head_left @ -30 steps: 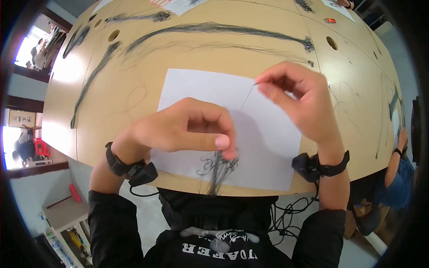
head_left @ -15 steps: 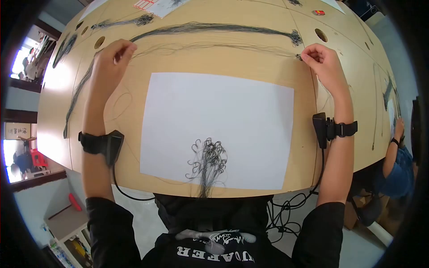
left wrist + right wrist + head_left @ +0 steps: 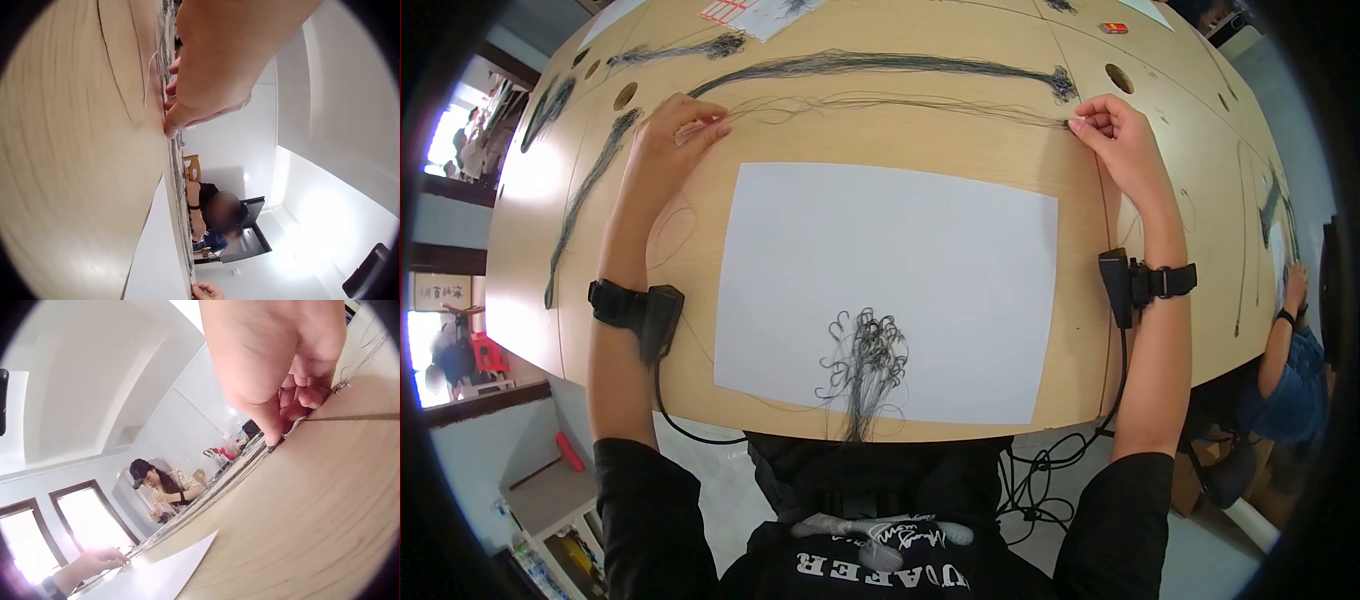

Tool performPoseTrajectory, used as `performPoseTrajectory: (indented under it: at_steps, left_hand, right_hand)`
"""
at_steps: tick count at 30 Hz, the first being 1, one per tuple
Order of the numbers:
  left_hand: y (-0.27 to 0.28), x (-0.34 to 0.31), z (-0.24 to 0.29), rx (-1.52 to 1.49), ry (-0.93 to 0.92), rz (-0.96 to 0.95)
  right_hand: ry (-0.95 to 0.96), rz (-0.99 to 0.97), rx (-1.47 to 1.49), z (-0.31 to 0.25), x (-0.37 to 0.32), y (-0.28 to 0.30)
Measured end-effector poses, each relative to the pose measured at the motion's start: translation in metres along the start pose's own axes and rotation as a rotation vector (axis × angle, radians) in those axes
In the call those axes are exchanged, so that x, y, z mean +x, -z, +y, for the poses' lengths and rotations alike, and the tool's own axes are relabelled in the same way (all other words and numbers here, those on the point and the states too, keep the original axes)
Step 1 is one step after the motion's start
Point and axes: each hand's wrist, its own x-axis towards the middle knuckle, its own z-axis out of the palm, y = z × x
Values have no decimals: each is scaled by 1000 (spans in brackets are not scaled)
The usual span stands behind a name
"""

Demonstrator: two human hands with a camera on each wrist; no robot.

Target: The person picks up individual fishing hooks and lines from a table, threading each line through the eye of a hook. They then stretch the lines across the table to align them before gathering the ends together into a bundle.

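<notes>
A sparse bundle of thin lines stretches across the table above the white paper. At its right end my right hand pinches the small dark hooked tips between thumb and fingers. My left hand grips the loose left end of the same lines, its fingertips down at the tabletop in the left wrist view. Between both hands the lines look nearly straight. On the paper's lower edge lies a cluster of dark fishing hooks, its lines trailing toward the table's near edge.
A thicker bundle of hooked lines lies just beyond. Another bundle lies at left, with a loose curled line beside my left forearm. Round holes pierce the tabletop. A small red box sits far right. Other people sit around the table.
Both hands first moved from over the paper, where the right held a single line, out to the thin bundle's ends. Since then the left has shifted slightly right onto the lines.
</notes>
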Motion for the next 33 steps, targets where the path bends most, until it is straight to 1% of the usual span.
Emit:
performPoseTrajectory:
  at_steps: [3, 6, 8, 9, 11, 12, 15, 18, 21, 24, 27, 33]
  left_hand:
    - [1, -1, -2, 89, -69, 46]
    - [0, 0, -5, 113, -139, 131]
    - [1, 0, -2, 94, -108, 156]
    - [1, 0, 2, 85, -92, 168]
    - [3, -2, 14, -1, -72, 126]
    - [4, -4, 21, -41, -61, 107]
    - [-5, -16, 49, -481, 6, -85]
    - [-9, -28, 76, -720, 100, -388]
    - [-15, -36, 96, -818, 88, -585]
    - [-25, -38, 96, -870, 143, -667]
    - [-26, -36, 93, -854, 143, -675]
    - [-27, -38, 91, -835, 154, -716]
  right_hand:
    - [-22, -3, 48, 0, 0, 1]
    - [-41, 7, 55, -7, -2, 4]
    - [-40, 36, 45, -16, -6, 7]
    - [3, -16, 45, -27, -10, 7]
    - [93, -124, 44, -60, -22, 2]
    - [151, -259, 30, -76, -31, -3]
    - [373, -653, 13, -116, -57, -28]
    - [436, -769, 46, -131, -78, -55]
    - [473, -850, 70, -143, -88, -67]
    - [519, -809, 93, -147, -95, -78]
    - [525, -736, 83, -142, -97, -86]
    - [482, -772, 87, -145, -97, -85]
